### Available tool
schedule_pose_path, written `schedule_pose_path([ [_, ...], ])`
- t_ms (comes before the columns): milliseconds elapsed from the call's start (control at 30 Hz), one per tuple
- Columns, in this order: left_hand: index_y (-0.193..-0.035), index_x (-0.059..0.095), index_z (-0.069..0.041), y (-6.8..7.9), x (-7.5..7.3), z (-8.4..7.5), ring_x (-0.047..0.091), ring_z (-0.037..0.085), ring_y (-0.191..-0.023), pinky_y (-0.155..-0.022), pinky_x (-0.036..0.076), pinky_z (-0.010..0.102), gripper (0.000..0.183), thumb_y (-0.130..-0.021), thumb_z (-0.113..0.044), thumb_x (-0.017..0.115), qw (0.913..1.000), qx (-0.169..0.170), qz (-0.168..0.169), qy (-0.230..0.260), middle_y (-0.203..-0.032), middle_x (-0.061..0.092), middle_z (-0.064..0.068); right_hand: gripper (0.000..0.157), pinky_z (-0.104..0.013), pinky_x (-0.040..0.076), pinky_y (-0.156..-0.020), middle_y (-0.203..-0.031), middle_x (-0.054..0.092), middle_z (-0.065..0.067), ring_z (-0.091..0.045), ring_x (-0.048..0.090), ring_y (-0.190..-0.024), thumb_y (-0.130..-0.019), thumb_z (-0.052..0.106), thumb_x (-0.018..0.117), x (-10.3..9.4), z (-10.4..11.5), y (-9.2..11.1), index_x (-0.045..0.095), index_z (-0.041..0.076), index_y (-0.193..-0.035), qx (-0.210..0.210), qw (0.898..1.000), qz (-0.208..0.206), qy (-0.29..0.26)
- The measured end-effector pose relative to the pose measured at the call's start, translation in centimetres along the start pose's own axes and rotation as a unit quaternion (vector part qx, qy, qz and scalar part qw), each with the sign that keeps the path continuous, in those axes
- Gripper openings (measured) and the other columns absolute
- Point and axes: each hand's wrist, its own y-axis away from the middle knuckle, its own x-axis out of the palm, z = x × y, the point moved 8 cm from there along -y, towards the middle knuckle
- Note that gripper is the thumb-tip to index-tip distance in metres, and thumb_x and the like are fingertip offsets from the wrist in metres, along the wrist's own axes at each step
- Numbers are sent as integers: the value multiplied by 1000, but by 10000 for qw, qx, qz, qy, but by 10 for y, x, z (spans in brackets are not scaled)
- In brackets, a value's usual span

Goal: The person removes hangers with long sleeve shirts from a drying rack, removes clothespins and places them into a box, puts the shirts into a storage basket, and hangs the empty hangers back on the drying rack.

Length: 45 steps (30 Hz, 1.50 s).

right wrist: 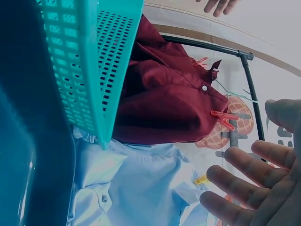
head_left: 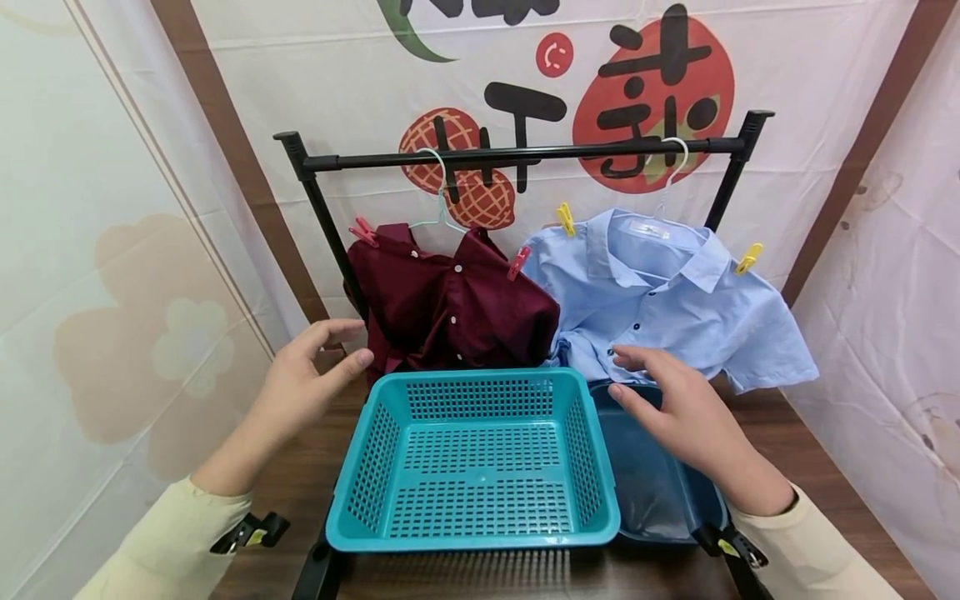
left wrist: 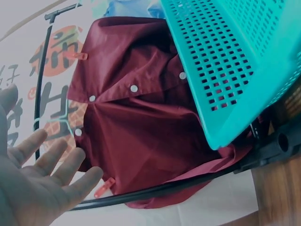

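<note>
My left hand (head_left: 303, 383) is held up at the left, fingers loosely bent and thumb apart, with nothing in it. It is nearest to the maroon shirt (head_left: 480, 308), which hangs from a pale hanger (head_left: 442, 183) with red clothespins (head_left: 518, 262) at its shoulders. On the right, my right hand (head_left: 686, 408) hovers in front of the light blue shirt (head_left: 675, 308), also holding nothing. Yellow clothespins (head_left: 748, 258) grip that shirt on its white hanger (head_left: 678, 158). Between the hands sits a teal perforated basket (head_left: 480, 483) with nothing inside.
A black rack (head_left: 525, 153) carries both hangers. A dark blue bin (head_left: 645, 483) stands to the right of the teal basket, partly behind it. Everything is on a brown wooden table (head_left: 817, 467), with a printed white curtain (head_left: 300, 50) behind and at the sides.
</note>
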Motion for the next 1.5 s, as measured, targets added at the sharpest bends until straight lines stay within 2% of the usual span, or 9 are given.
schedule_pose_path([
  [133,-138,60,-20,-17,-8,4,64,21,-114,-88,48,15,45,-100,-44,65,9990,-170,-364,196,-130,67,4,47,-54,54,-96,-127,70,-5,-25,65,-116,-100,34,68,3,-3,-6,58,13,-142,156,9996,55,-240],
  [267,-136,60,-17,-32,-15,13,60,17,-116,-95,46,28,51,-100,-52,62,9958,-560,-610,400,-128,69,7,45,-52,55,-94,-125,71,-7,-25,66,-114,-101,33,67,7,-7,-12,60,10,-139,294,9982,149,-500],
  [333,-136,59,-16,-39,-18,19,59,18,-116,-93,44,35,56,-98,-58,60,9935,-785,-672,468,-129,68,8,45,-53,55,-95,-125,71,-8,-26,67,-114,-102,34,66,8,-8,-15,60,9,-139,364,9974,193,-599],
  [533,-140,56,-13,-57,-27,35,57,22,-117,-81,46,28,73,-94,-69,57,9868,-1303,-780,558,-134,63,10,46,-54,55,-95,-126,70,-9,-27,66,-114,-103,37,64,9,-11,-22,60,10,-138,486,9958,240,-744],
  [633,-144,53,-10,-67,-30,41,55,27,-126,-87,48,31,78,-94,-69,57,9841,-1438,-814,645,-142,58,12,44,-52,56,-93,-123,71,-8,-25,67,-112,-103,38,64,10,-12,-27,61,10,-136,492,9950,212,-845],
  [833,-149,47,-7,-89,-35,48,50,29,-136,-103,46,47,86,-91,-71,58,9784,-1616,-1011,804,-151,52,13,41,-50,57,-89,-120,72,-6,-21,67,-108,-102,40,63,10,-19,-34,64,12,-132,564,9935,140,-983],
  [1133,-157,30,-9,-117,-43,58,47,29,-142,-111,44,47,83,-96,-51,66,9684,-1817,-1376,1011,-157,42,14,42,-50,56,-92,-123,71,-4,-21,66,-110,-102,42,64,8,-12,-39,64,13,-133,574,9938,96,-950],
  [1367,-159,27,-12,-137,-44,70,50,28,-140,-109,46,43,77,-98,-31,69,9666,-1835,-1461,1034,-156,43,13,45,-51,56,-94,-128,69,-6,-24,65,-114,-102,42,64,3,0,-44,64,11,-134,450,9960,93,-771],
  [1500,-159,28,-12,-144,-44,79,53,26,-137,-101,51,35,73,-100,-22,68,9668,-1781,-1476,1085,-154,47,12,43,-51,56,-93,-128,69,-5,-23,65,-113,-102,42,64,3,5,-48,65,12,-133,354,9968,61,-709],
])
